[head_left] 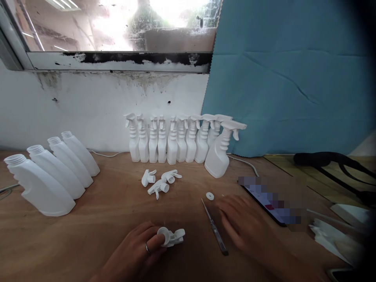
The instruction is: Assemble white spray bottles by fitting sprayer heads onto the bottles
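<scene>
A white spray trigger head is gripped by my left hand at the lower middle, its round collar opening turned up by the fingers. My right hand rests low over the table with its fingers drawn together. Whatever may be between those fingertips is hidden. Just left of them lies a small white ring-shaped disc. A slim screwdriver with a clear handle lies between my two hands. Farther back, three loose trigger heads, one of them a white sprayer, lie in a cluster.
Several white spray bottles with trigger heads stand along the wall. On the left, several bottles without heads stand in a slanting row. A phone lies right of my right hand, with a black strap and white plastic bag beyond.
</scene>
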Motion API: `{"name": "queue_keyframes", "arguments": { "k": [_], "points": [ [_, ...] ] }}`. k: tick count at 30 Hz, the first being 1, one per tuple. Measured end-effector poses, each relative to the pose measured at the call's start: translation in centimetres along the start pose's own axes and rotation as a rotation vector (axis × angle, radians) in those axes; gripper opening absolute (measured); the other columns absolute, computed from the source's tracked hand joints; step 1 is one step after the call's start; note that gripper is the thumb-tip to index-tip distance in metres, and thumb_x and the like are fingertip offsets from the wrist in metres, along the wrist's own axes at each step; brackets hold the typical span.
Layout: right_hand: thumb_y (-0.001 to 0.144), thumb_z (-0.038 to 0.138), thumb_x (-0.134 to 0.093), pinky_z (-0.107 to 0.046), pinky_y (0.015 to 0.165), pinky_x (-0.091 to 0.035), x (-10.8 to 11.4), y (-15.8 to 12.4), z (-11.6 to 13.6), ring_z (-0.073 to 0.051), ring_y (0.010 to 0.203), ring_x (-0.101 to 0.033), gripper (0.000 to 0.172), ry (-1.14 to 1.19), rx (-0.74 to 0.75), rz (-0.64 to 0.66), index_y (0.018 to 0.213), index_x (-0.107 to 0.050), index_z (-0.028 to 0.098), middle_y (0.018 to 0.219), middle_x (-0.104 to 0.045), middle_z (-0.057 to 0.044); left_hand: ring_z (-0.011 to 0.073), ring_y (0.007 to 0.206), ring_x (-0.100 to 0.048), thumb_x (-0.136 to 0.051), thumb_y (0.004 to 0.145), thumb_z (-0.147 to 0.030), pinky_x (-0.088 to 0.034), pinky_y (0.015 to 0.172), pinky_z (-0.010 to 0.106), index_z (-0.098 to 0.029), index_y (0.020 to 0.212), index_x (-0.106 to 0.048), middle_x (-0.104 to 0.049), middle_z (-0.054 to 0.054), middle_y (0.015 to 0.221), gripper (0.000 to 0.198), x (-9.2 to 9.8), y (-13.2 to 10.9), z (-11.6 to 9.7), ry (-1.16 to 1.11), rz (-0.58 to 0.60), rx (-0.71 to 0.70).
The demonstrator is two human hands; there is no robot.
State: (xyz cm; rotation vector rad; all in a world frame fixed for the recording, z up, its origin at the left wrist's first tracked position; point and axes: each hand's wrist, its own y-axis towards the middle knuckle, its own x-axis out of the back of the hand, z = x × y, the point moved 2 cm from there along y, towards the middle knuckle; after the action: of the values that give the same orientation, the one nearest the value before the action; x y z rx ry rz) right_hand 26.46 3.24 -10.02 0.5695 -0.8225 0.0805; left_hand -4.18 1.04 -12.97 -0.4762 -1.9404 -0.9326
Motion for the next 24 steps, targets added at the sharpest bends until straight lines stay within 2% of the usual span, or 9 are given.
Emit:
{"name": "queue_keyframes", "arguments": {
  "k": [3, 5, 8, 11, 16, 20, 22, 24],
  "points": [
    [0.082, 0.022, -0.061, -0.052, 0.079, -0.051, 0.8, 2.2, -1.4, -0.035, 0.09, -0.063, 0.017, -0.213, -0.021, 0.072, 0.091, -0.07, 0.033, 0.093, -0.066, -0.009, 0.0159, 0.089, -0.062, -0.05, 0.098, -0.018, -0.05, 0.079, 0.025, -0.024, 0.105, -0.047, -0.067, 0.0, 0.102, 0.01, 0.1, 0.0, -0.1, -0.029, -0.005, -0.003],
    [0.08, 0.019, -0.061, -0.051, 0.076, -0.051, 0.8, 2.2, -2.6, -0.034, 0.088, -0.063, 0.013, -0.247, -0.037, 0.089, 0.079, -0.069, 0.029, 0.089, -0.066, -0.01, 0.0156, 0.091, -0.063, -0.05, 0.097, -0.017, -0.05, 0.08, 0.024, -0.025, 0.105, -0.047, -0.067, 0.0, 0.102, 0.012, 0.0, -0.1, -0.1, -0.052, -0.016, 0.01],
    [0.082, 0.016, -0.057, -0.05, 0.073, -0.05, 0.3, 1.7, -3.9, -0.032, 0.082, -0.063, 0.02, -0.261, -0.061, 0.082, 0.065, -0.063, 0.026, 0.079, -0.066, -0.009, 0.0138, 0.085, -0.064, -0.055, 0.095, -0.018, -0.051, 0.077, 0.022, -0.026, 0.108, -0.045, -0.066, -0.001, 0.097, 0.018, -0.3, -0.4, 0.1, -0.094, -0.064, 0.109],
    [0.083, 0.015, -0.055, -0.047, 0.069, -0.051, 0.0, 1.6, -4.1, -0.03, 0.077, -0.063, 0.018, -0.255, -0.071, 0.077, 0.07, -0.063, 0.025, 0.075, -0.067, -0.008, 0.013, 0.081, -0.065, -0.058, 0.092, -0.02, -0.051, 0.073, 0.021, -0.028, 0.115, -0.044, -0.065, -0.001, 0.098, 0.028, -0.6, -0.7, 0.3, -0.131, -0.1, 0.189],
    [0.084, 0.015, -0.055, -0.044, 0.068, -0.053, 0.1, 1.9, -3.3, -0.029, 0.075, -0.066, 0.016, -0.212, -0.042, 0.047, 0.08, -0.064, 0.028, 0.077, -0.069, -0.006, 0.0142, 0.086, -0.064, -0.053, 0.094, -0.02, -0.051, 0.077, 0.024, -0.029, 0.119, -0.047, -0.064, 0.0, 0.099, 0.028, -0.1, -0.3, 0.2, -0.163, 0.011, 0.198],
    [0.092, 0.027, -0.052, -0.043, 0.078, -0.053, 1.2, 2.3, -2.6, -0.027, 0.086, -0.067, 0.013, -0.179, -0.021, -0.053, 0.099, -0.063, 0.027, 0.093, -0.07, -0.007, 0.0139, 0.083, -0.064, -0.052, 0.093, -0.018, -0.051, 0.075, 0.023, -0.027, 0.116, -0.05, -0.064, 0.001, 0.096, 0.025, 0.4, 0.2, -0.1, -0.175, 0.006, 0.175],
    [0.093, 0.031, -0.053, -0.04, 0.079, -0.053, 2.5, 2.6, -1.8, -0.025, 0.084, -0.066, 0.014, -0.119, -0.021, -0.169, 0.102, -0.062, 0.027, 0.091, -0.069, -0.005, 0.0134, 0.083, -0.064, -0.052, 0.092, -0.015, -0.051, 0.074, 0.022, -0.027, 0.112, -0.052, -0.064, 0.0, 0.095, 0.023, 0.1, 0.2, -0.1, -0.186, -0.008, 0.169],
    [0.091, 0.033, -0.057, -0.038, 0.078, -0.053, 4.1, 3.0, -0.6, -0.022, 0.079, -0.066, 0.011, 0.005, -0.044, -0.326, 0.097, -0.065, 0.029, 0.088, -0.067, -0.003, 0.0127, 0.083, -0.065, -0.053, 0.091, -0.015, -0.051, 0.075, 0.021, -0.028, 0.111, -0.052, -0.065, -0.001, 0.095, 0.024, -0.4, -0.1, 0.1, -0.194, -0.027, 0.177]
  ]
}}
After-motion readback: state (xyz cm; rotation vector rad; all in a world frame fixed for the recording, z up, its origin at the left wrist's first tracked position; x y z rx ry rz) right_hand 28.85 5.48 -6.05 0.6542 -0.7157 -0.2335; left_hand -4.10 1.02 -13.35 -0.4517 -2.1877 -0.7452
